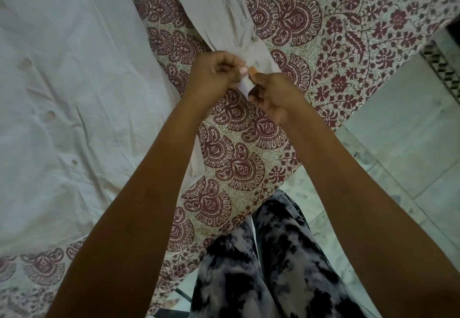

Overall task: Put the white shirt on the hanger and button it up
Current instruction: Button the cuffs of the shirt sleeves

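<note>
White cotton fills the left of my view: the white shirt (62,93) lies spread flat on the bed, over a maroon-printed sheet (348,31), its front row of buttons (49,115) running from far to near. One sleeve (224,19) stretches from the far edge toward the middle, and its cuff (258,56) ends right at the hands. The left hand (211,76) has its fingers (224,60) curled, thumb and forefinger pinching the cuff edge; the right hand (271,93) meets it from the other side, thumb tip touching the same bit of cloth, the remaining fingers folded under. Both hold the cuff between them. I judge the step in hand to be fastening a cuff button, though the button and its hole are hidden between the thumbs. I can see no hanger, so I cannot tell whether it already sits inside the shirt. The next move calls for a small, steady push of the button through its slit, with the cloth kept taut. Near right, the stone floor (398,143) and patterned trousers (273,268) show I am standing at the bed's edge.
</note>
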`<state>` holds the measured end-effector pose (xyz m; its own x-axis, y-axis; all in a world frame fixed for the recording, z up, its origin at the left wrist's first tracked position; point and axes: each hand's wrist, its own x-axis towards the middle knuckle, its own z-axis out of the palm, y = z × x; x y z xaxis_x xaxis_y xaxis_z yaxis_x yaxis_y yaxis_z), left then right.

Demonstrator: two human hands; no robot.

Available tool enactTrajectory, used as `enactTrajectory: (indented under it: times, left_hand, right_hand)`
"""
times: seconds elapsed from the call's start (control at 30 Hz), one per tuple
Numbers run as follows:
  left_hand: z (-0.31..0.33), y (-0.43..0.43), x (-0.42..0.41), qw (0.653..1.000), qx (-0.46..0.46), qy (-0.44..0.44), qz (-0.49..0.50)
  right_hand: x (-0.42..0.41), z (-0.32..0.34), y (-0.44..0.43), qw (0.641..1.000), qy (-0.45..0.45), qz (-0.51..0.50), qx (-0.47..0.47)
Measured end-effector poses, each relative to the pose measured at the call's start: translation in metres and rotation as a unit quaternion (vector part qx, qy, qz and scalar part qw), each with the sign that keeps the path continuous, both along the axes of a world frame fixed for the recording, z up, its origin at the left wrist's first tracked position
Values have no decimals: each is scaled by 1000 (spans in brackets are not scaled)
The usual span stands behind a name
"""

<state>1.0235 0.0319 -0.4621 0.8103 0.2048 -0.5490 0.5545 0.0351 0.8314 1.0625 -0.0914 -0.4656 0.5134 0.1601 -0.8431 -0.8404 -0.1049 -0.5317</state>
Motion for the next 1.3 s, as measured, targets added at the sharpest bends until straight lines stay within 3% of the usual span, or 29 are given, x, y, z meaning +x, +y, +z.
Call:
enactTrajectory:
  times: [0.13,0.33,0.5,0.63,0.73,0.87,1.0,1.1,1.17,1.23,1.3]
  left_hand:
    - [4,0,6,996,-62,52,40]
    - [4,-2,10,995,95,25,-29]
    - [9,0,19,993,8,118,-13]
    - [9,0,23,989,-53,137,-27]
    - [7,1,20,989,-74,128,13]
    - [0,1,10,988,-5,117,105]
    - [0,-5,6,969,-145,130,151]
    - [9,-10,20,968,-155,88,176]
    - [19,-12,37,974,-113,77,178]
    - [32,-11,50,983,-70,68,158]
    - [42,-9,60,987,-34,63,141]
  right_hand:
    - [0,2,5,994,-69,73,-47]
    - [-10,0,6,991,-107,45,-66]
    - [-18,-1,5,985,-169,32,-6]
    - [-13,-6,10,958,-227,89,-152]
    - [-9,-1,14,973,-185,69,-120]
    - [-1,9,8,994,-56,-89,19]
    - [-2,16,0,991,-13,-128,48]
    - [-2,20,-3,992,-18,-124,25]
    - [-3,24,-6,987,-65,-143,27]
    - [-7,26,-10,976,-172,-135,-2]
    - [-13,22,-17,922,-345,-46,-169]
